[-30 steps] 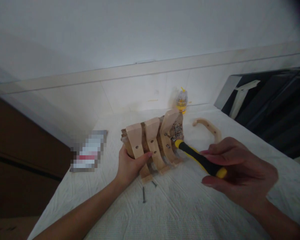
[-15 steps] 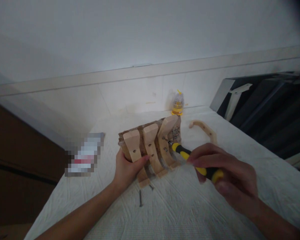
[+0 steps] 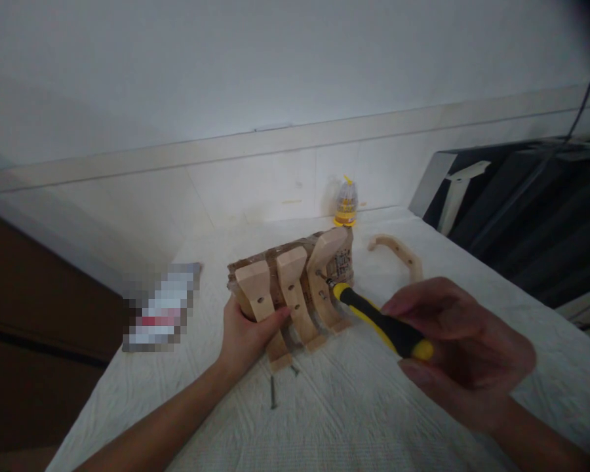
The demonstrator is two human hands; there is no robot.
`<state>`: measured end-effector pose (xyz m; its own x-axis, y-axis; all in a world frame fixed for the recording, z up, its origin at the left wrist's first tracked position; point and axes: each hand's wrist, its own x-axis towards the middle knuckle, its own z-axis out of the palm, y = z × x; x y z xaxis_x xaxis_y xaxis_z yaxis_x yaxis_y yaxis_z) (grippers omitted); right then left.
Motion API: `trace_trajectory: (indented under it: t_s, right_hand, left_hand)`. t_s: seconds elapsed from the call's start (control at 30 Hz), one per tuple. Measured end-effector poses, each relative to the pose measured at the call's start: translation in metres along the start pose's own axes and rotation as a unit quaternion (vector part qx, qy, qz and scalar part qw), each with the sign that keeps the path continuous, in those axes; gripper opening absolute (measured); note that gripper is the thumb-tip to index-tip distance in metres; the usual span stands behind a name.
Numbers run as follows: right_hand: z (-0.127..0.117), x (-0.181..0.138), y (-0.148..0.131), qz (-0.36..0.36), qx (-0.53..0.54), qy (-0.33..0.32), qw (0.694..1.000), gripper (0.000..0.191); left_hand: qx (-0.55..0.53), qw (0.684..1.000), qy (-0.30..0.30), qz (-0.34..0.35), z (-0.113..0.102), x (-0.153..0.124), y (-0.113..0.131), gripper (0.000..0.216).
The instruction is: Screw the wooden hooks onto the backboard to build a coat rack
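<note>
My left hand (image 3: 240, 341) grips the left end of a tape-wrapped cardboard block (image 3: 343, 265), its thumb across the left wooden hook (image 3: 254, 278) and reaching the middle wooden hook (image 3: 292, 263). Its other fingers are hidden. A third wooden hook (image 3: 332, 244) lies against the block's right part. In my right hand (image 3: 472, 357) is a yellow and black screwdriver (image 3: 381, 320), pinched loosely by thumb and fingers near the handle's end. The screwdriver's tip meets the right hook at its upper hole; whether a screw head sits under it is hard to tell.
A loose curved wooden hook (image 3: 398, 249) lies to the right. Behind the block stands a clear and yellow bit container (image 3: 345, 204). Two screws (image 3: 273, 392) lie in front on the white cloth (image 3: 344, 406). A blurred-out flat object (image 3: 162, 311) is at left.
The fingers of my right hand have loosened and opened around the screwdriver handle, and the hand has shifted slightly right. My left hand keeps its grip; the view has shifted a little.
</note>
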<state>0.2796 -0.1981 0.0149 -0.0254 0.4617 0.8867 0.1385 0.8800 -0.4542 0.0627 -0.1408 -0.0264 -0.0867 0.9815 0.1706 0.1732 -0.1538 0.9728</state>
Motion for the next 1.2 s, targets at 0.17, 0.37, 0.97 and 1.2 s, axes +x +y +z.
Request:
trace_trajectory:
  t_s: [0.17,0.37,0.97,1.2]
  right_hand:
    - [-0.003,0.002,-0.002,0.031,0.027,0.006,0.999,0.031]
    - [-0.007,0.006,0.001,0.045,0.006,-0.079,0.996,0.022]
    - [-0.007,0.007,0.006,0.012,-0.005,-0.025,1.0,0.024]
    - [-0.002,0.002,0.007,0.066,0.049,-0.001,0.997,0.027]
  left_hand:
    - [0.013,1.0,0.005,0.005,0.001,0.001,0.0,0.046]
    - [-0.005,1.0,0.001,-0.003,0.001,0.002,-0.002,0.045]
    - [-0.033,0.999,0.0,-0.012,0.0,0.001,-0.006,0.052]
    - [-0.022,1.0,0.003,-0.015,-0.001,0.003,-0.007,0.05]
